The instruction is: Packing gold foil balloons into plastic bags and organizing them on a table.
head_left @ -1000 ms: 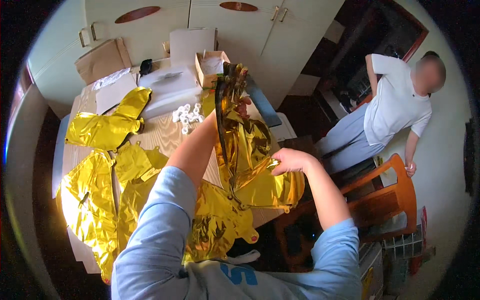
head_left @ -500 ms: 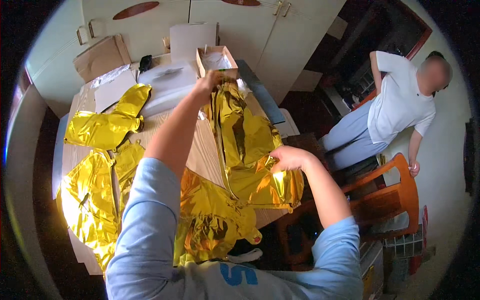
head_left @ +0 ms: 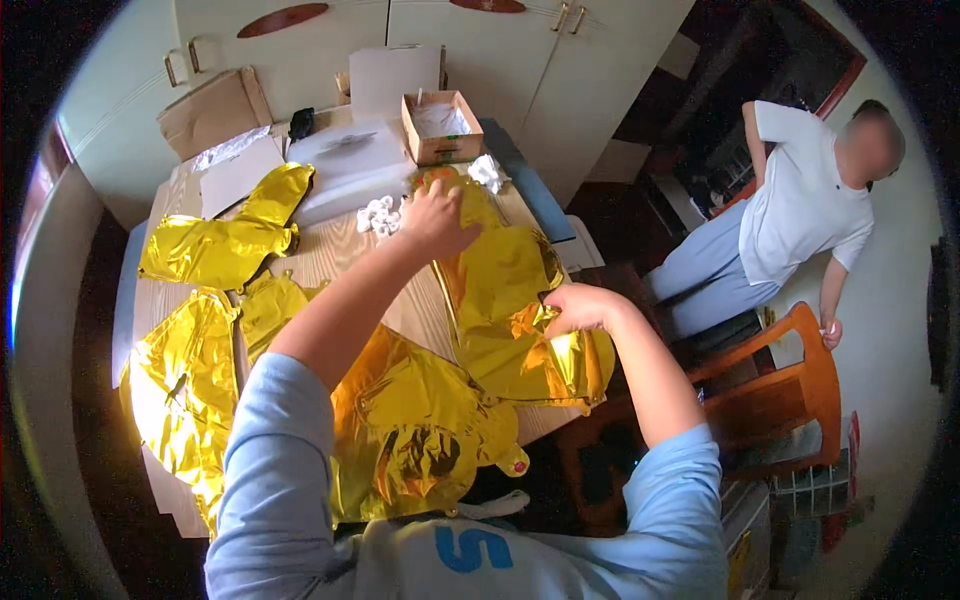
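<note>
A deflated gold foil balloon [head_left: 490, 300] lies over the right part of the table. My left hand [head_left: 438, 222] rests near its far end, palm down and fingers apart. At the balloon's right edge, my right hand [head_left: 583, 308] pinches a crumpled fold of the foil between thumb and fingers. More flat gold foil pieces lie around: one [head_left: 410, 420] along the near edge, a bent one [head_left: 220, 245] at the far left, and a wrinkled one [head_left: 185, 370] at the near left that catches bright light.
Beyond my left hand stand an open cardboard box [head_left: 445, 147], a crumpled white wad [head_left: 487, 173] and small white rolls [head_left: 379, 216]. Clear plastic sheeting [head_left: 345, 165] lies behind. At the right, a person [head_left: 795, 200] in a white shirt holds a wooden chair [head_left: 815, 390].
My left hand has come nearer from the box end, and the foil under it lies flatter. The white rolls now show. My right hand keeps its pinch at the edge.
</note>
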Available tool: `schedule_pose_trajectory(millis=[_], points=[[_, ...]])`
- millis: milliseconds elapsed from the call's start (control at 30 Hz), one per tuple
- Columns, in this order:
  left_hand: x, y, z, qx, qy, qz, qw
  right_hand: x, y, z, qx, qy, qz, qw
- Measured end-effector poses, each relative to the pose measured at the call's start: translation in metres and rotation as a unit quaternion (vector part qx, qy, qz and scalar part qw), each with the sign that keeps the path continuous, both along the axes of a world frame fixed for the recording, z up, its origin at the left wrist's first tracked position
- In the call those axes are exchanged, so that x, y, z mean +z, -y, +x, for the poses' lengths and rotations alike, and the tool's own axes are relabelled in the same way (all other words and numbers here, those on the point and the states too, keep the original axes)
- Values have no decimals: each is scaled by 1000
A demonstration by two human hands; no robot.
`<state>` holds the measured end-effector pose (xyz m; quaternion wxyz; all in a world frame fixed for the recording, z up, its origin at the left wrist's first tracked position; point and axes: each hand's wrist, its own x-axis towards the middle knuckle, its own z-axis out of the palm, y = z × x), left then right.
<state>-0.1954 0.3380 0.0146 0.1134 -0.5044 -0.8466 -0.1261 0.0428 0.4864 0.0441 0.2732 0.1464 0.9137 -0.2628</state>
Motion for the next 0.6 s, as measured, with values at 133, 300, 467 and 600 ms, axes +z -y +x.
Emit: schedule_pose_trajectory(millis=[133,300,467,600], points=[[27,29,42,30,143,-113,983,-17,-15,11,-45,-8,-32,998],[-3,52,53,-3,62,-171,983,2,0,-1,-2,0,96,995],[-19,55,52,-5,92,-143,985,17,-1,-18,-64,-36,147,986],[-14,56,54,-17,115,-94,989,4,-9,-58,-144,-166,164,962]])
